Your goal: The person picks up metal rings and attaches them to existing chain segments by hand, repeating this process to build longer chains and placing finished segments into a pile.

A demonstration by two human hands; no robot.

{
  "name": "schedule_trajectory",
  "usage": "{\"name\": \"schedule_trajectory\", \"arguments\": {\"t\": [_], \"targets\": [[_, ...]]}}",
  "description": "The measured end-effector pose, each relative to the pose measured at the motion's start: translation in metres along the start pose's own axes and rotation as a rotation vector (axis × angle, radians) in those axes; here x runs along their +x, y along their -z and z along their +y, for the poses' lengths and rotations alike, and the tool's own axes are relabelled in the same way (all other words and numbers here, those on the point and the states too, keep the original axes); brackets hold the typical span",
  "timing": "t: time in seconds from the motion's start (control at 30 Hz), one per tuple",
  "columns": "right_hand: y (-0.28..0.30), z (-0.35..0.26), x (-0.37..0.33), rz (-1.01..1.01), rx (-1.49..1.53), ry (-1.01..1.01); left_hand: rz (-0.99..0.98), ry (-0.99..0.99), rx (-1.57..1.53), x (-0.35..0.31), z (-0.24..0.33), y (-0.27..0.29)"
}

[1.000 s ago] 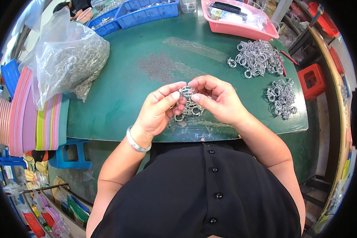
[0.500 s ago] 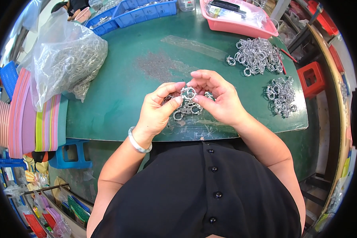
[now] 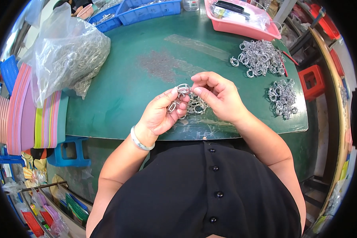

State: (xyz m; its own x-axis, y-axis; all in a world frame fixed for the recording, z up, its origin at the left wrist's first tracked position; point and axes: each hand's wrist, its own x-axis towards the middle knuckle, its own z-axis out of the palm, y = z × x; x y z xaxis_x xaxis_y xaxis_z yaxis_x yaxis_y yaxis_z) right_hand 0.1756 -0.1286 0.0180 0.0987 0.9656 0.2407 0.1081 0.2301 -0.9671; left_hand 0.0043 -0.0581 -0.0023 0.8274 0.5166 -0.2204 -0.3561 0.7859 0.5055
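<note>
Between the thumb and fingers of my left hand [image 3: 158, 115] is a silver metal ring clamp [image 3: 183, 89], held above the table. My right hand [image 3: 222, 99] has its thumb and forefinger closed at the clamp's right edge; the small part pinched there is hard to make out. Beneath my hands lies a small heap of similar ring clamps [image 3: 198, 105], partly hidden by my left fingers. A large pile of clamps [image 3: 261, 57] sits at the far right of the green table [image 3: 115, 99], with a smaller pile [image 3: 282, 98] nearer to me.
A clear plastic bag full of clamps [image 3: 73, 59] stands at the left beside rolls of coloured ribbon [image 3: 20, 107]. Blue bins [image 3: 148, 8] and a pink basket [image 3: 242, 29] line the back. A red-handled tool [image 3: 290, 58] lies by the large pile. Stools flank the table.
The clamp has turned from facing me to a more edge-on tilt. My left fingers have curled under it, and my right hand has shifted to its right edge.
</note>
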Motion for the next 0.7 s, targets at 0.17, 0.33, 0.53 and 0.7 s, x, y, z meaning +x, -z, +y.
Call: {"name": "schedule_trajectory", "arguments": {"t": [0.17,0.33,0.53,0.7], "targets": [[0.006,0.003,0.000,0.022,-0.078,-0.018,0.084,0.049,-0.073,0.000,0.001,0.001],[0.014,0.003,0.000,0.019,-0.198,-0.014,0.118,0.048,-0.090,0.001,0.002,0.004],[0.015,0.000,-0.001,0.007,-0.279,-0.011,0.124,0.064,-0.085,0.000,0.004,0.004],[0.016,0.002,0.002,-0.009,-0.316,0.052,0.108,-0.017,-0.051,-0.002,0.007,0.010]]}}
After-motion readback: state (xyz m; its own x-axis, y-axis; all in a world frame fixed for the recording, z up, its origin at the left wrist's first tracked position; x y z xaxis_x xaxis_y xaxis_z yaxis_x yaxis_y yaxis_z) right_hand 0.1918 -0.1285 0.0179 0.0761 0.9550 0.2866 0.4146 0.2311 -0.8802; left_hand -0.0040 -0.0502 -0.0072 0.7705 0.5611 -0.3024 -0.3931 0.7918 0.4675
